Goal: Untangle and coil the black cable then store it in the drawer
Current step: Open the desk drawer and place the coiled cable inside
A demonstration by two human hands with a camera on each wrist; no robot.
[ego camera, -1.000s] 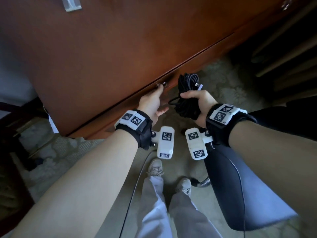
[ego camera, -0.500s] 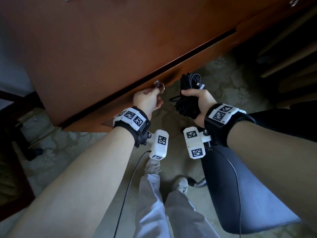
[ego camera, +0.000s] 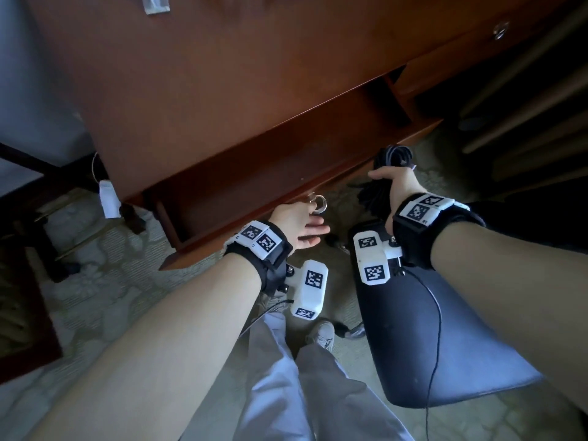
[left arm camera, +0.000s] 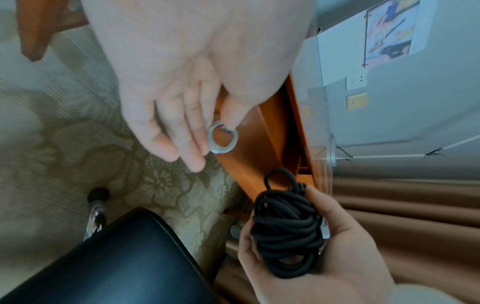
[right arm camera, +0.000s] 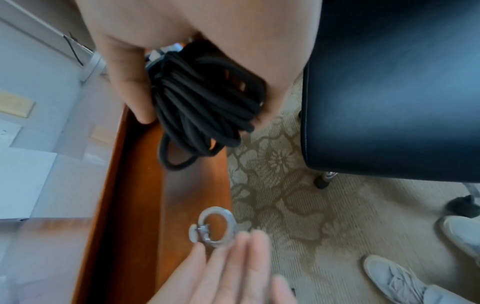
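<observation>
Your right hand (ego camera: 396,189) grips a black cable (left arm camera: 285,230). The drawer (ego camera: 270,173) is reddish-brown wood with a silver ring pull (right arm camera: 217,226). The carpet (right arm camera: 280,185) is beige with a darker floral pattern. The chair seat (ego camera: 439,338) is black; your wristbands (ego camera: 257,241) carry black-and-white square markers.

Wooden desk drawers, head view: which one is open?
The wide wooden drawer with the silver ring pull by the left hand is pulled out, its inside showing. The smaller drawer with the round metal knob, farther right, sits shut.
</observation>
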